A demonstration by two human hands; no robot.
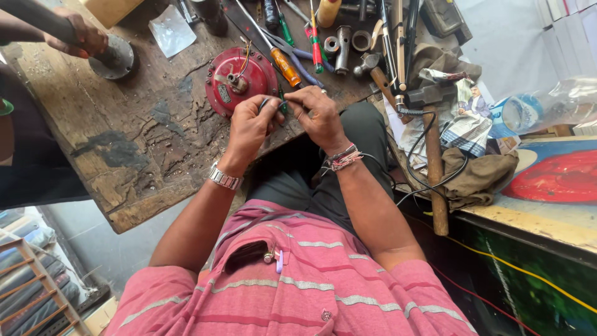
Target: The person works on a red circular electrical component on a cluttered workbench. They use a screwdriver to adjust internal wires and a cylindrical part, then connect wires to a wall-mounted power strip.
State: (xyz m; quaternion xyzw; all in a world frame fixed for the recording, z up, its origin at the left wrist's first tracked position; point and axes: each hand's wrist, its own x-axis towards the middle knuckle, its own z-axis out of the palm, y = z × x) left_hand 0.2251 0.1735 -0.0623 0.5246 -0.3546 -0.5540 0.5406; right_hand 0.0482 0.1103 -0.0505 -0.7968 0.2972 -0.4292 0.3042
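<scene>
My left hand (250, 126) and my right hand (320, 115) meet at the near edge of a worn wooden workbench (124, 143). Both pinch a thin wire (273, 104) between their fingertips. The wire lies just in front of a round red motor housing (239, 78) with a short shaft and loose wire ends on top. A metal watch is on my left wrist, thread bands on my right.
Screwdrivers (283, 62), pliers, sockets and a hammer (433, 155) crowd the bench's far right. Another person's hand (81, 34) grips a tool at the top left. A brown cloth (479, 177), newspaper and black cables lie on the painted table at right.
</scene>
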